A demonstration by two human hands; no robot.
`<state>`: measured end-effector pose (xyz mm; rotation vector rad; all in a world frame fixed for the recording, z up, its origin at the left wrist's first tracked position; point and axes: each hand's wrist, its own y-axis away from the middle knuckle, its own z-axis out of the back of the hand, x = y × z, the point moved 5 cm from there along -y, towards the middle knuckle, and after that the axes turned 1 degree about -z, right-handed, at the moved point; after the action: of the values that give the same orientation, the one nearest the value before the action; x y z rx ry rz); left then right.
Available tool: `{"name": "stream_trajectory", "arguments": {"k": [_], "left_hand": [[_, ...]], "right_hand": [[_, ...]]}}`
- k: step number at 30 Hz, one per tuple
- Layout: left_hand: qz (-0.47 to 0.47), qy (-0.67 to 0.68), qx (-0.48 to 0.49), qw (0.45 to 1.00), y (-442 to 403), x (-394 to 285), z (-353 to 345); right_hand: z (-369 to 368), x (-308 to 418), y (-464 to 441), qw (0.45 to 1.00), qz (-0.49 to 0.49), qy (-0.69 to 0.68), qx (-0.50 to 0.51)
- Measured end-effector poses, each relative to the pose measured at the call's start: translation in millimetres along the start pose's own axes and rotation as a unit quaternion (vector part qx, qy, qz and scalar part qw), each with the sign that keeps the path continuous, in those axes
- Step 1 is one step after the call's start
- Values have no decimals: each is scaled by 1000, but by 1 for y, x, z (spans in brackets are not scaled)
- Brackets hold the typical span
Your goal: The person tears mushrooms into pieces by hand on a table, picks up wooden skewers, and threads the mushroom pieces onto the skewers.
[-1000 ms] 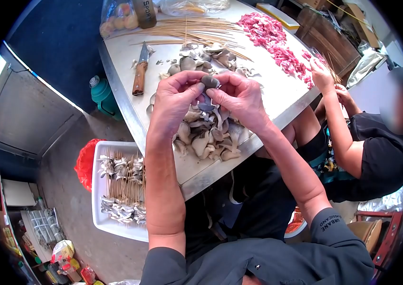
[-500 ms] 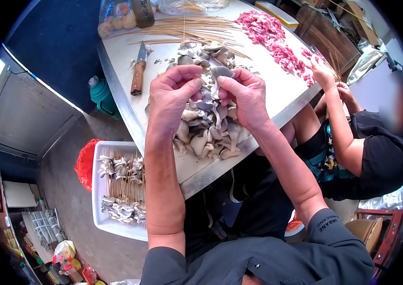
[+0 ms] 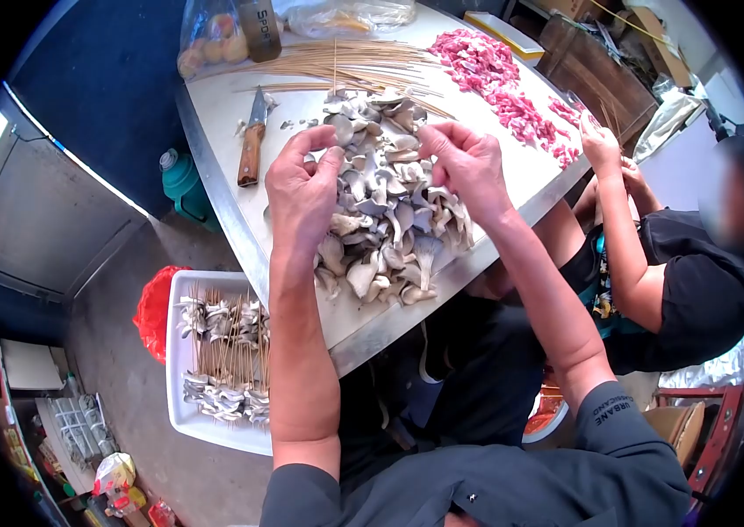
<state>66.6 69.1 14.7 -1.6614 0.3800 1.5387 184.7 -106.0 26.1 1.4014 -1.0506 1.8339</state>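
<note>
My left hand [image 3: 304, 189] is over the left side of a heap of grey-white mushrooms [image 3: 380, 202], fingers curled, thumb and index tips apart, nothing visible between them. At the heap's upper right, my right hand [image 3: 470, 171] hovers with bent, loosely parted fingers and no visible object in them. A thin stick [image 3: 334, 63] points upright in the view beyond my left hand; its lower end meets the mushrooms. Left of the heap lies a wooden-handled knife [image 3: 251, 145]. Many loose wooden skewers [image 3: 354, 60] lie behind the mushrooms.
Pink cut meat [image 3: 499, 83] lies on the white table [image 3: 214, 114] at the right, near a co-worker's hands [image 3: 602, 149]. A white tray [image 3: 177, 386] of skewered mushrooms stands below left. Bags and a dark container are at the back; a teal jug [image 3: 180, 183] is beside the table.
The mushroom piece handled between my hands earlier is no longer seen in them. My hands have moved apart, the right one toward the right. The whole view has shifted slightly.
</note>
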Motion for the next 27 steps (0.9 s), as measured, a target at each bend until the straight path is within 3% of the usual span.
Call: {"name": "stream_trajectory", "arguments": {"k": [2,6,9,11,12,17,21,23,27], "left_hand": [[11,34,-24,999,-1,3,3],[-14,-19,28,999,-2,7,0],[-6,-49,42,998,-1,2,-1],[-32,-61,16,997,-2,0,2],[-32,-61,15,997,-2,0,3],[-18,-19,-11,1000,-3,2,7],[-1,2,-17,1000,-3,1,8],[-9,-4,-19,1000,-3,0,10],[-10,3,-19,1000,-3,1,9]], "right_hand": [[10,0,-15,998,38,41,-22],[19,-10,-50,984,86,146,-54],[16,-23,-77,958,118,257,-53],[5,-28,-89,908,209,359,-55],[1,-30,-91,909,164,381,-31],[-7,-42,-101,895,141,423,17],[5,-49,-94,942,105,317,44],[8,-57,-83,990,-55,11,126],[20,-47,-67,984,-91,-128,85]]}}
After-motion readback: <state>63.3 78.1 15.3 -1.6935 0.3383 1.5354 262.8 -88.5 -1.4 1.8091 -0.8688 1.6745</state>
